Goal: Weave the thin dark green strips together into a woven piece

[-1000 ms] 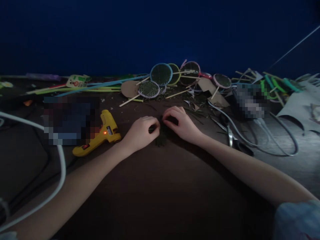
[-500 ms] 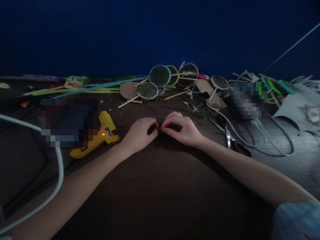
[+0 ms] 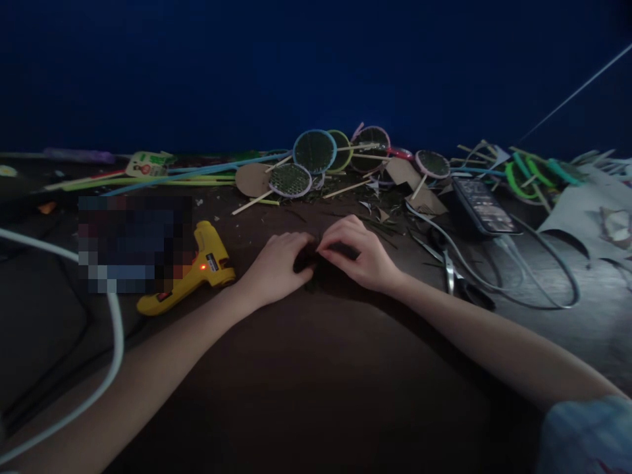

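Head view: right of the yellow glue gun (image 3: pixel 210 247), left hand (image 3: pixel 279 268) curls, thumb parted; right hand (image 3: pixel 359 255) pinches, any contents unclear.

The person's hands number two: the left hand (image 3: pixel 276 268) and the right hand (image 3: pixel 361 255). Single items: one yellow glue gun (image 3: pixel 190 276), one pair of scissors (image 3: pixel 449 271), one phone (image 3: pixel 486 205), one printed card (image 3: pixel 147 163), one brown disc (image 3: pixel 251 179). Round-rimmed pieces (image 3: pixel 290 181): at least five, comprising one blue-rimmed, one yellow-green-rimmed and three pinkish. Green hoops (image 3: pixel 539 170): two or more; overlap prevents an exact figure. Pale sticks (image 3: pixel 253 203): several, too jumbled for a firm count. Paper scraps (image 3: pixel 372 189): several, likewise uncertain.
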{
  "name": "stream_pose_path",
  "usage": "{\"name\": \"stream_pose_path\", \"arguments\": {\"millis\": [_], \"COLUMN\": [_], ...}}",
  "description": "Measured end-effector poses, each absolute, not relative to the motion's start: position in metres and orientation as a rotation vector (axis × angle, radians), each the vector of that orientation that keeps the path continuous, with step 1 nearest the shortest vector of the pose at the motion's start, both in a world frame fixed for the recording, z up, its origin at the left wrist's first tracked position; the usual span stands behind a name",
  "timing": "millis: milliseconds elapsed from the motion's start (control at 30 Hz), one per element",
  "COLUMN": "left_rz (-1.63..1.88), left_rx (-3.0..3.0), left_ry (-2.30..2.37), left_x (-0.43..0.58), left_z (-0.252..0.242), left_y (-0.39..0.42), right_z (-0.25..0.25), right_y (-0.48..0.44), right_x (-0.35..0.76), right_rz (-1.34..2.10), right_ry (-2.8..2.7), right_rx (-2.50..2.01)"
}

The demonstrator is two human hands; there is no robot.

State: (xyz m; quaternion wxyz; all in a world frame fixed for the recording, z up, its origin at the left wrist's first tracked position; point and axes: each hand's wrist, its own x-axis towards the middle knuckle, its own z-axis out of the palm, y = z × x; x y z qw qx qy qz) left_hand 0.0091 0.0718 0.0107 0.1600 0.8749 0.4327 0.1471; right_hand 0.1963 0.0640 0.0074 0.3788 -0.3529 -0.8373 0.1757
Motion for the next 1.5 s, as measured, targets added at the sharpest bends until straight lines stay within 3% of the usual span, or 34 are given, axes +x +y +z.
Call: {"name": "stream_pose_path", "arguments": {"millis": [200, 633, 900, 1500], "left_rz": [0.378, 0.599, 0.677, 0.641], "left_rx": [2.511, 2.294, 2.239, 2.293], "left_ry": [1.201, 1.194, 1.155, 1.222], "left_x": [0.01, 0.008, 0.006, 0.006], "left_z": [0.012, 0.007, 0.002, 0.008], "left_y": [0.072, 0.068, 0.068, 0.068], "right_z": [0.007, 0.001, 0.001, 0.005], "right_y": [0.064, 0.071, 0.073, 0.072], "right_x": [0.196, 0.192, 0.19, 0.201], "right_rz": [0.316, 0.648, 0.464, 0.545], "right_ry": [-2.117, -1.996, -2.166, -2.133], "right_rx": [-0.925, -1.198, -1.289, -1.121]}}
